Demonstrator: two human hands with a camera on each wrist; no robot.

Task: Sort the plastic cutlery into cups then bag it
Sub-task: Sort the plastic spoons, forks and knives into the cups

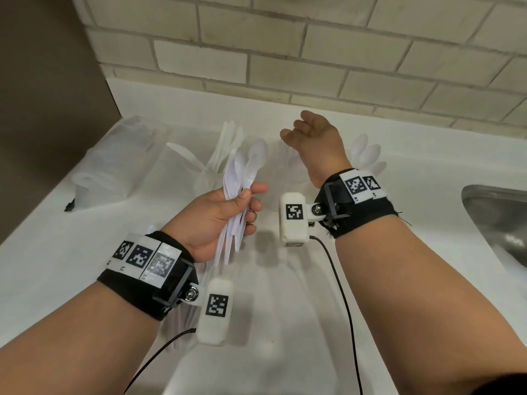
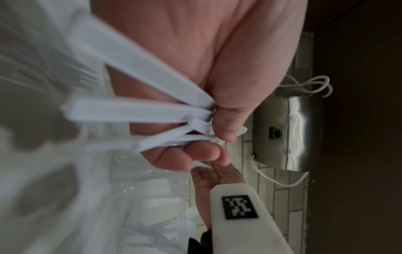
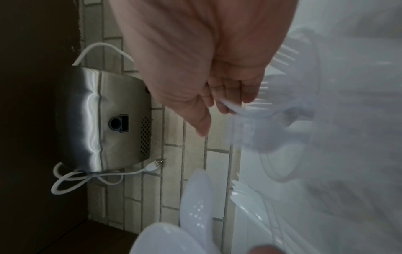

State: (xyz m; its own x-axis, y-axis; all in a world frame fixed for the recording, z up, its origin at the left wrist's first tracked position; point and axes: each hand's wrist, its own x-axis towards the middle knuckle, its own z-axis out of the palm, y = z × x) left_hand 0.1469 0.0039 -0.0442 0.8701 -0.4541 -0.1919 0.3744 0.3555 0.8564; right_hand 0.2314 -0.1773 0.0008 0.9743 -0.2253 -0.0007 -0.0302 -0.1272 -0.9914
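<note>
My left hand [image 1: 248, 201] grips a bundle of white plastic spoons [image 1: 245, 169] by the handles, bowls pointing up; the fanned handles [image 2: 141, 110] cross its palm [image 2: 217, 137]. At the back of the white counter [image 1: 299, 280] stand clear cups: one with knives [image 1: 212, 175], one with spoons [image 1: 366, 155]. A third cup between them is mostly hidden behind my right hand [image 1: 302, 132], which hovers over it with fingers relaxed and the palm [image 2: 217, 173] bare. In the right wrist view a blurred white piece [image 3: 256, 127] shows just past that hand's fingertips [image 3: 217, 106]; whether they touch it is unclear.
A crumpled clear plastic bag [image 1: 119, 163] lies at the back left beside a dark wall. A steel sink [image 1: 499, 223] is set in the counter's right end. More white cutlery [image 1: 185, 317] lies under my left wrist. A steel hand dryer [image 3: 102, 118] hangs on the tiled wall.
</note>
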